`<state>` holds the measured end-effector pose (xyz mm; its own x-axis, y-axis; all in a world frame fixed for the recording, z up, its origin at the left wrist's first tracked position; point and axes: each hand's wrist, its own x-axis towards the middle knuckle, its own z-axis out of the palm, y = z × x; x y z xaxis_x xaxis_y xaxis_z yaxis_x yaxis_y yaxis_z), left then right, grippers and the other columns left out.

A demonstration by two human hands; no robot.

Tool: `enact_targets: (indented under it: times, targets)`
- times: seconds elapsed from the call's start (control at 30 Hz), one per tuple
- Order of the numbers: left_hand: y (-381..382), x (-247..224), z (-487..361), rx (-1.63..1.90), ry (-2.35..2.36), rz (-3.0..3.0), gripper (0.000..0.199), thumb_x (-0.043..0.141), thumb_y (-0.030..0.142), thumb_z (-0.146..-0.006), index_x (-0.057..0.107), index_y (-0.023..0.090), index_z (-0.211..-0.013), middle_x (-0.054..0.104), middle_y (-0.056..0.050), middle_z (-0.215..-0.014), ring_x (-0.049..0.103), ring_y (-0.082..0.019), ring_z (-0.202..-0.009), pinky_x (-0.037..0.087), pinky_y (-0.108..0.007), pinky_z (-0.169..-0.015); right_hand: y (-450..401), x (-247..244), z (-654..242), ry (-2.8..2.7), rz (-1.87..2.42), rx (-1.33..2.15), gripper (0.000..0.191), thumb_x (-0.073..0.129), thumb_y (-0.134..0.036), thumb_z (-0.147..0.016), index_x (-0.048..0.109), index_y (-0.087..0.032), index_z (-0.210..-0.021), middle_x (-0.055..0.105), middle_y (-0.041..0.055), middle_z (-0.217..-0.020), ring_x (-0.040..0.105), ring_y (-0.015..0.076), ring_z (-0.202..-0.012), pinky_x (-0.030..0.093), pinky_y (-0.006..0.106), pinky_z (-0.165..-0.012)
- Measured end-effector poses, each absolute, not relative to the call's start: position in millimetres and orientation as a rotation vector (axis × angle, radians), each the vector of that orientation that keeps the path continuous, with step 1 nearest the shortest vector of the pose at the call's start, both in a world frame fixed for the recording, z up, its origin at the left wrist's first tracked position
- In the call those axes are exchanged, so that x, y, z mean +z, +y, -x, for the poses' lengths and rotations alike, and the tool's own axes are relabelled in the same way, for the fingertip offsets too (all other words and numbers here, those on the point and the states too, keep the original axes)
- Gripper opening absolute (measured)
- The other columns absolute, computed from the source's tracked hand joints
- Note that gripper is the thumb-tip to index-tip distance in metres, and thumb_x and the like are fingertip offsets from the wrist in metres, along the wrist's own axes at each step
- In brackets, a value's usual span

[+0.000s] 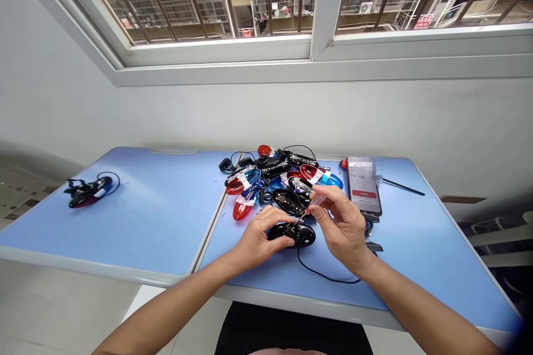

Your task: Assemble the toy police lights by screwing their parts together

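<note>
The left hand (260,239) grips a black mouse (303,236) while the right hand (343,227) holds a small screwdriver (313,205) to it, beside a pile of mouse parts (270,177) and a phone (364,188).

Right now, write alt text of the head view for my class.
A left hand steadies a black computer mouse on a blue table while a right hand holds a small screwdriver to it, beside a heap of red and blue mice and a phone.
</note>
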<state>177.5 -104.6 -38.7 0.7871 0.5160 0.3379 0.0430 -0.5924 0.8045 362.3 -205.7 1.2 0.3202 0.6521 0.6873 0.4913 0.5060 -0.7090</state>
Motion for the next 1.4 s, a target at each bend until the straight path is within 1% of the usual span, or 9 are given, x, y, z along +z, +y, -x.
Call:
enact_targets:
  times: [0.23,0.43,0.6,0.77,0.87,0.97,1.1,1.27,1.4]
  targets:
    - [-102,-37,-175,0.749,0.460,-2.142,0.025,0.078,0.039,-0.092,0.075,0.023,-0.110,0.075,-0.008,-0.106,0.066,-0.025,-0.099,0.053,-0.037,-0.087,-205,3,-365,-1.273,1.088,0.118,0.038,0.063,-0.011,-0.098,0.067,-0.032,-0.129,0.069,0.0035,-0.104,0.068,0.0143,-0.082,0.064,0.028,-0.069]
    - [-93,-43,-173,0.886,0.513,-2.134,0.023,0.078,0.031,-0.091,0.075,0.022,-0.112,0.076,-0.008,-0.105,0.067,-0.022,-0.094,0.053,-0.029,-0.072,-205,1,-367,-1.237,1.039,0.049,0.039,0.064,-0.011,-0.098,0.066,-0.032,-0.131,0.070,0.0043,-0.106,0.070,0.0154,-0.085,0.065,0.029,-0.067]
    - [-84,-45,-170,0.962,0.548,-2.156,0.023,0.078,0.028,-0.091,0.075,0.022,-0.113,0.076,-0.007,-0.103,0.067,-0.020,-0.090,0.053,-0.027,-0.067,-202,-1,-370,-1.216,1.059,0.017,0.041,0.064,-0.010,-0.097,0.067,-0.032,-0.130,0.069,0.0037,-0.105,0.071,0.0157,-0.087,0.065,0.028,-0.066]
    - [-75,-50,-168,1.089,0.566,-2.284,0.023,0.077,0.025,-0.093,0.072,0.022,-0.115,0.075,-0.007,-0.106,0.067,-0.023,-0.097,0.055,-0.034,-0.080,-196,-4,-376,-1.219,1.129,-0.001,0.035,0.064,-0.013,-0.098,0.066,-0.029,-0.129,0.070,0.0054,-0.109,0.070,0.0150,-0.083,0.065,0.029,-0.066]
    - [-70,-56,-168,1.131,0.582,-2.415,0.024,0.077,0.023,-0.093,0.071,0.022,-0.117,0.075,-0.008,-0.108,0.067,-0.025,-0.101,0.054,-0.039,-0.088,-193,-8,-378,-1.236,1.177,0.005,0.031,0.065,-0.015,-0.098,0.067,-0.028,-0.126,0.071,0.0058,-0.109,0.071,0.0160,-0.086,0.066,0.030,-0.069]
    - [-67,-61,-170,1.129,0.590,-2.552,0.028,0.075,0.021,-0.094,0.069,0.022,-0.120,0.073,-0.008,-0.112,0.065,-0.026,-0.103,0.054,-0.042,-0.091,-190,-11,-379,-1.255,1.181,0.027,0.029,0.064,-0.015,-0.098,0.067,-0.028,-0.124,0.072,0.0059,-0.111,0.072,0.0169,-0.092,0.067,0.031,-0.072]
    - [-69,-66,-172,1.117,0.596,-2.666,0.037,0.073,0.018,-0.093,0.065,0.022,-0.129,0.070,-0.009,-0.118,0.061,-0.028,-0.109,0.055,-0.043,-0.093,-189,-13,-378,-1.275,1.178,0.047,0.029,0.063,-0.013,-0.098,0.068,-0.028,-0.122,0.072,0.0047,-0.108,0.072,0.0155,-0.090,0.066,0.029,-0.073]
    - [-72,-67,-176,1.152,0.556,-2.706,0.046,0.077,0.025,-0.090,0.062,0.022,-0.134,0.066,-0.012,-0.126,0.058,-0.030,-0.116,0.054,-0.047,-0.098,-188,-14,-376,-1.293,1.182,0.064,0.028,0.063,-0.012,-0.097,0.068,-0.028,-0.120,0.072,0.0038,-0.104,0.072,0.0148,-0.087,0.066,0.029,-0.074]
    - [-71,-67,-182,1.182,0.499,-2.693,0.038,0.078,0.028,-0.091,0.066,0.023,-0.127,0.064,-0.012,-0.128,0.056,-0.031,-0.120,0.052,-0.051,-0.102,-187,-16,-374,-1.310,1.170,0.058,0.028,0.063,-0.012,-0.097,0.068,-0.028,-0.120,0.072,0.0035,-0.102,0.072,0.0148,-0.085,0.066,0.029,-0.072]
